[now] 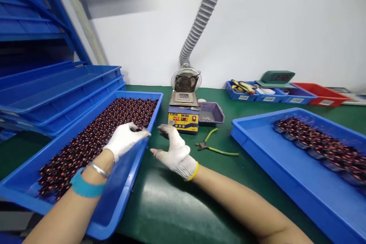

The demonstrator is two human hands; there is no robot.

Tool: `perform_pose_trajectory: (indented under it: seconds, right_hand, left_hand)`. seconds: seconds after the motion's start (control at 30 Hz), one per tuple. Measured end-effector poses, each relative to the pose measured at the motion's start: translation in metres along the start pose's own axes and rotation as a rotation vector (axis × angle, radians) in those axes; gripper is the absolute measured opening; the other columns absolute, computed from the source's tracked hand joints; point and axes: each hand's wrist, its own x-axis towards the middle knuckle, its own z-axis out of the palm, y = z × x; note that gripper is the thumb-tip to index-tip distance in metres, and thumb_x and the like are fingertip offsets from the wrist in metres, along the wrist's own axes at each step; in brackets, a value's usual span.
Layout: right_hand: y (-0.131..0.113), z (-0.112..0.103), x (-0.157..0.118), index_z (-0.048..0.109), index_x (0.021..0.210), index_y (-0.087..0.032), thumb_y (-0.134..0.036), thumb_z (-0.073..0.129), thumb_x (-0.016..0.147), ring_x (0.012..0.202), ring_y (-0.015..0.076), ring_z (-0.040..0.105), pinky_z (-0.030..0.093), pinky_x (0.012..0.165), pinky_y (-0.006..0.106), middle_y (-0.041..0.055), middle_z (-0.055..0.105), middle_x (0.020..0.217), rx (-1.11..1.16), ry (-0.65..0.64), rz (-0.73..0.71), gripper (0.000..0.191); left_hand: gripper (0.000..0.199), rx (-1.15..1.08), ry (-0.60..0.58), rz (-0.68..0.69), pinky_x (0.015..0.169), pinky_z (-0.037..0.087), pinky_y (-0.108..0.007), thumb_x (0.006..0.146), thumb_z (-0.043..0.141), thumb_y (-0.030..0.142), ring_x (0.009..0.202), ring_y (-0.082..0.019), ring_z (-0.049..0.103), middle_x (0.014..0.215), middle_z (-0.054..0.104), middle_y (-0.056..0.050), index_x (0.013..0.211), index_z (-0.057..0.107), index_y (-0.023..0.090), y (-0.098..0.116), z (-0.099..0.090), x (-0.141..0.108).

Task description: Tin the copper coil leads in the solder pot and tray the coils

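Note:
My left hand point(126, 139), in a white glove, is over the right side of a blue tray point(134, 175) heaped with small black coil-like parts point(103, 137) with reddish middles. Its thumb and fingers are closed around one small black part point(140, 128), mostly covered by the glove. My right hand point(175, 150), also gloved with some bare fingertips, hovers just right of that tray's edge. Its thumb and fingers are apart with nothing between them. Beyond it stands a blue-and-yellow solder pot point(183, 119) with a lit red display.
Green-handled cutters point(219, 151) lie on the green table point(171, 206). A second blue tray point(288, 171) at right holds rows of similar parts. Behind are a purple bin point(219, 113), small blue bins point(243, 97), a red bin point(323, 93) and a ducted fan point(186, 83). Stacked trays point(65, 84) stand left.

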Motion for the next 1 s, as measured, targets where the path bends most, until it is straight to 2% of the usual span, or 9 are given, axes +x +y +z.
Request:
perform_pose_trajectory:
  seconds: [0.17,0.3,0.37,0.43,0.5,0.57,0.7,0.83,1.0]
  right_hand:
    - [0.002,0.009,-0.002,0.051,0.113,-0.020,-0.026,0.066,0.065,0.092,0.0174,0.060,0.050,0.083,0.032,0.0042,0.061,0.102,0.121,0.016,0.181,0.051]
    - [-0.001,0.003,0.001,0.057,0.095,-0.019,-0.025,0.064,0.062,0.086,0.0176,0.060,0.050,0.080,0.032,0.0030,0.063,0.094,0.161,0.009,0.256,0.034]
    - [0.001,0.000,0.004,0.057,0.092,-0.019,-0.023,0.065,0.058,0.082,0.0173,0.060,0.050,0.077,0.032,0.0027,0.063,0.091,0.265,-0.020,0.303,0.035]
    - [0.004,-0.002,0.008,0.057,0.090,-0.019,-0.024,0.066,0.056,0.071,0.0152,0.059,0.050,0.068,0.030,0.0019,0.062,0.086,0.477,-0.105,0.376,0.036]
    - [0.008,-0.004,0.010,0.057,0.090,-0.018,-0.026,0.070,0.056,0.061,0.0119,0.056,0.048,0.061,0.027,0.0011,0.062,0.081,0.729,-0.231,0.454,0.038]
    - [0.009,-0.006,0.010,0.057,0.091,-0.016,-0.030,0.075,0.056,0.062,0.0108,0.055,0.048,0.062,0.027,0.0012,0.061,0.080,0.958,-0.311,0.510,0.042]
    - [0.002,-0.012,0.006,0.056,0.096,-0.016,-0.041,0.078,0.061,0.069,0.0136,0.057,0.049,0.066,0.030,0.0021,0.059,0.079,1.258,-0.381,0.556,0.048]
    - [-0.006,-0.015,0.002,0.057,0.091,-0.014,-0.045,0.076,0.064,0.064,0.0122,0.054,0.049,0.066,0.030,0.0003,0.054,0.072,1.386,-0.439,0.529,0.045]
    - [-0.011,-0.013,0.000,0.054,0.086,-0.013,-0.049,0.075,0.064,0.063,0.0117,0.054,0.050,0.070,0.034,0.0017,0.053,0.077,1.433,-0.526,0.545,0.047]
  left_hand:
    - [0.040,-0.021,0.062,-0.038,0.048,0.033,-0.024,0.055,0.067,0.055,0.053,-0.014,0.052,0.051,0.055,0.003,0.055,0.052,0.019,0.026,0.031,-0.017]
    - [0.045,0.033,0.043,-0.062,0.045,0.032,-0.024,0.051,0.069,0.059,0.050,-0.015,0.052,0.048,0.053,0.004,0.054,0.049,0.020,0.032,0.035,-0.020]
    - [0.045,-0.080,0.031,-0.041,0.050,0.040,-0.026,0.050,0.071,0.058,0.060,-0.018,0.059,0.058,0.061,0.000,0.064,0.055,0.018,0.033,0.032,-0.021]
    - [0.057,-0.284,0.005,0.021,0.068,0.049,-0.030,0.053,0.072,0.056,0.083,-0.023,0.064,0.087,0.069,-0.007,0.091,0.060,0.015,0.033,0.030,-0.023]
    - [0.073,-0.463,-0.090,0.119,0.091,0.046,-0.035,0.061,0.069,0.056,0.110,-0.026,0.056,0.120,0.061,-0.012,0.118,0.052,0.013,0.031,0.028,-0.026]
    - [0.075,-0.547,-0.224,0.217,0.105,0.036,-0.036,0.070,0.061,0.056,0.126,-0.026,0.043,0.137,0.048,-0.011,0.130,0.044,0.014,0.028,0.027,-0.028]
    - [0.066,-0.618,-0.364,0.381,0.113,0.023,-0.037,0.082,0.049,0.054,0.135,-0.024,0.030,0.144,0.038,-0.006,0.138,0.037,0.020,0.022,0.024,-0.031]
    - [0.059,-0.650,-0.339,0.472,0.114,0.020,-0.037,0.087,0.041,0.051,0.135,-0.022,0.028,0.146,0.034,-0.003,0.140,0.034,0.024,0.024,0.024,-0.033]
    - [0.051,-0.673,-0.231,0.510,0.111,0.029,-0.037,0.089,0.038,0.049,0.130,-0.024,0.038,0.143,0.039,-0.004,0.132,0.047,0.022,0.028,0.024,-0.038]
